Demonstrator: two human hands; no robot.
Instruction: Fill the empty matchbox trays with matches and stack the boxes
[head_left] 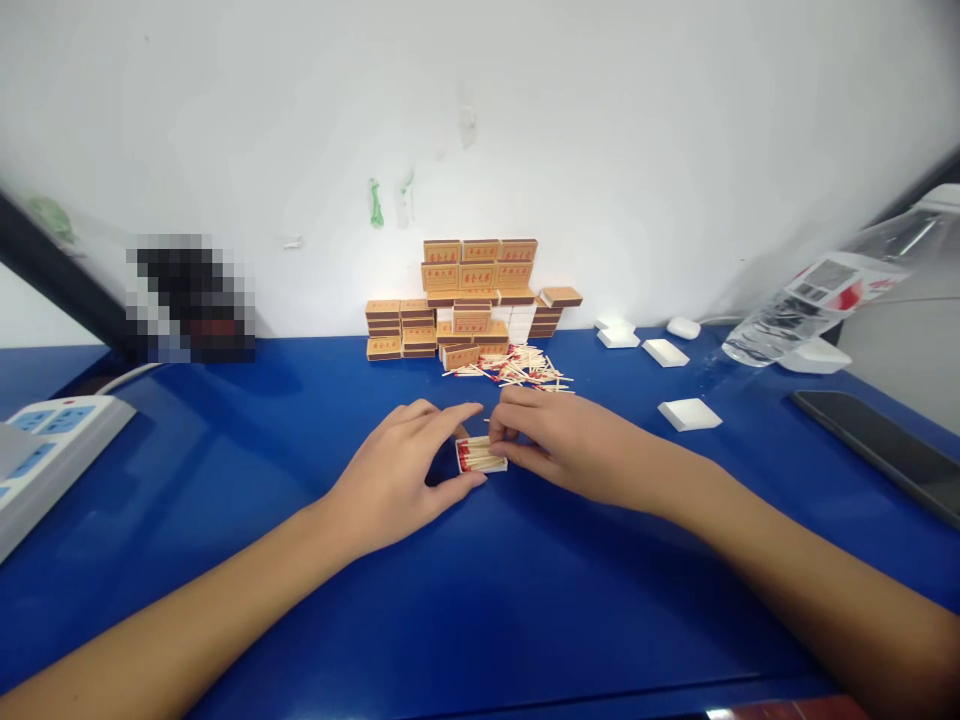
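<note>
- Near side of tray: blue tabletop (480, 600) runs to its front edge, room there.
- Matchbox tray (495, 469), match-filled, lies between the hands; long axis left-right, red heads left.
- Left hand (397, 465): thumb and index parted around tray's left end; can't tell if gripping.
- Right hand (547, 435): fingertips bunched over tray's right end, nearer its contents; held match unclear.
- Beyond tray: loose matches (525, 368), then stacked matchboxes (480, 277).

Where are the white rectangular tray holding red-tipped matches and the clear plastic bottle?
White rectangular tray (495, 470): head view, near edge.
Clear plastic bottle (844, 282): head view, printed label.
</note>
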